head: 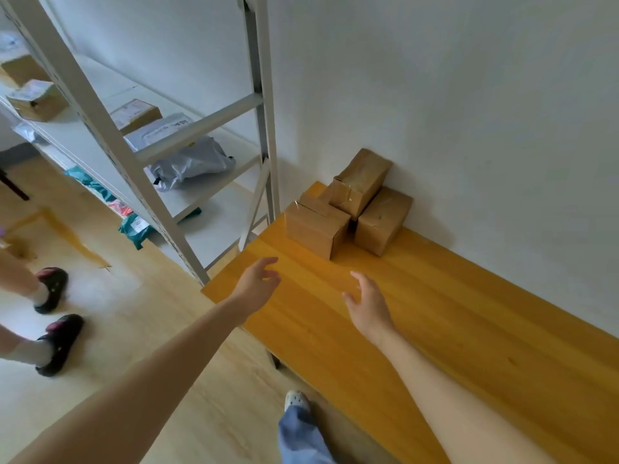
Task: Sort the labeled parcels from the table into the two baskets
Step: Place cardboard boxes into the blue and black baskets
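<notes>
The parcels sat just right of the frame's centre, bunched in the far corner of the yellow wooden worktop (469, 329) where it met the white wall (469, 95). All were plain brown cardboard with clear tape. The left parcel (315, 229) and the right parcel (382, 222) stood on the wood, and the top parcel (361, 182) perched higher, tilted, resting on what lay beneath it. I could not make out whether another box hid behind the left one. Below them in the picture, I saw both bare arms stretched forward. The left hand (258, 283) was over the worktop's left end, near the left parcel but apart from it, and the right hand (368, 306) was at mid-frame, further back from the boxes. On each hand the fingers were apart and loosely bent, clasping nothing. I could not tell whether either palm touched the wood. To the upper left stood a grey metal shelving rack (100, 105), its shelves carrying cardboard boxes (37, 102) and grey plastic mailer bags (194, 162), with teal packets lower down. At the bottom centre were my wearer's white clog (296, 400) and blue trouser leg (301, 437) on the pale wood floor (167, 329). At the left edge stood another person's feet in black sandals (53, 289).
</notes>
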A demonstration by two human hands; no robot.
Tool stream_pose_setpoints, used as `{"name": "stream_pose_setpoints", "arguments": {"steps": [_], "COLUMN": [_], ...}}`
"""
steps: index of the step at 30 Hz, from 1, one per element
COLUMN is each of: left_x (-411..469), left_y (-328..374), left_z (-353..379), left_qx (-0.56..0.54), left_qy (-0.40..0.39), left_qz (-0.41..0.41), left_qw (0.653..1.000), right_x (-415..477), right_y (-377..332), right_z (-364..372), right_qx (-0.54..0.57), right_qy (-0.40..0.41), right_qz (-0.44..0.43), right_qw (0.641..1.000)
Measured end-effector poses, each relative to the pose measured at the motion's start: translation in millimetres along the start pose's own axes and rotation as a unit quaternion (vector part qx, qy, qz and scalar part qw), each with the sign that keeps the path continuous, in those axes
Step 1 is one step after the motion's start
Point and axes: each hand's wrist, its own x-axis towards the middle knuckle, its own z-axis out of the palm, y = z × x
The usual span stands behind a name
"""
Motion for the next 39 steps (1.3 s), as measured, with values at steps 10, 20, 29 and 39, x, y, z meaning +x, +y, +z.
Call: {"name": "stream_pose_setpoints", "arguments": {"steps": [10, 20, 29, 39], "left_x": [104.2, 190.4, 230.7, 238.6], "left_y": [29.8, 40.5, 30.8, 23.0], "left_z": [-15.2, -0.4, -9.8, -36.6], "left_qx": [0.01, -0.023, -0.003, 0.024], "left_qy": [-0.018, -0.066, -0.143, -0.195], "left_qz": [-0.023, -0.066, -0.061, -0.034], "left_qw": [1.0, 0.995, 0.988, 0.98], "right_x": [99.9, 151.4, 166.8, 159.2], "right_y": [-4.9, 3.7, -4.4, -34.9], "right_z": [13.1, 33.4, 51.0, 69.7], "right_qx": [0.044, 0.06, 0.111, 0.167], "right_qy": [-0.024, -0.058, -0.006, 0.074], "right_qz": [0.047, 0.148, 0.21, 0.216], "right_qw": [0.998, 0.985, 0.971, 0.959]}}
